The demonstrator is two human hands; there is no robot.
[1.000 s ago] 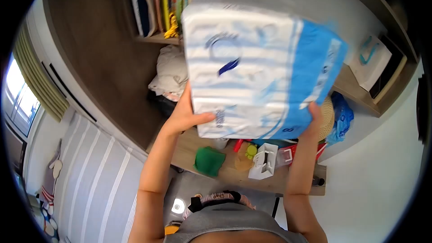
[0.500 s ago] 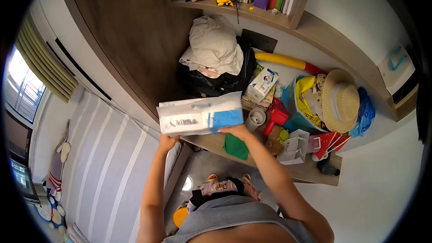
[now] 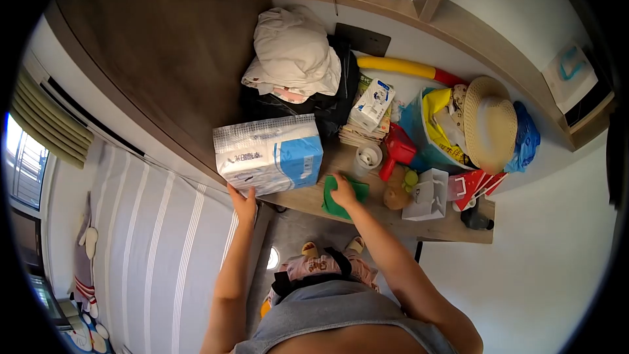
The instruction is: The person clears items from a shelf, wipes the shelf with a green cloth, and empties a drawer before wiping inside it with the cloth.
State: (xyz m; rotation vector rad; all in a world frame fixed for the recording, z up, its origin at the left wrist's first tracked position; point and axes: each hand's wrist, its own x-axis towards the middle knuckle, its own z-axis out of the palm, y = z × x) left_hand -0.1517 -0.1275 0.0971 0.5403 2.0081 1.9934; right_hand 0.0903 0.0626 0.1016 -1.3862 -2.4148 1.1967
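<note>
A large white and blue plastic-wrapped package [image 3: 268,154] rests on the left part of the wooden desk, beside the dark wood panel. At its lower front edge is my left hand [image 3: 243,203], fingers apart, touching the package. My right hand [image 3: 343,193] lies on a green cloth [image 3: 357,191] near the desk's front edge, with its fingers spread over the cloth. Just behind the cloth stands a white cup [image 3: 367,157], and a red hair dryer [image 3: 397,149] is to the right of the cup.
Behind the package, white bedding [image 3: 295,49] sits on a black bag [image 3: 344,85]. A tissue pack [image 3: 373,103] tops some books. Farther right are a straw hat [image 3: 490,124], a white paper bag [image 3: 428,195] and a black object [image 3: 476,219]. A striped bed [image 3: 151,236] is at left.
The package has gone from both hands in the air down onto the desk. My right hand has left it and moved right to the green cloth; my left hand stays by the package.
</note>
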